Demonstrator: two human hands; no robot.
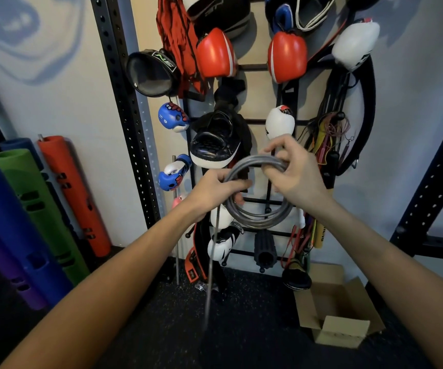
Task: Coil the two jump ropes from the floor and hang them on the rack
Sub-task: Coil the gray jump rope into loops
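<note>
A grey jump rope (261, 218) is wound into a round coil of several loops, held up in front of the black wall rack (257, 201). My left hand (215, 190) grips the coil's left side. My right hand (299, 173) pinches the loops at the coil's top right. One loose grey strand of the rope hangs straight down from my left hand toward the dark floor. A second jump rope is not visible as a separate thing.
The rack is crowded with red, white and blue boxing gloves (215, 53), pads, belts and bands. A black perforated upright (132, 113) stands to the left. Foam rollers (74, 193) lean at the far left. An open cardboard box (340, 307) lies on the floor, lower right.
</note>
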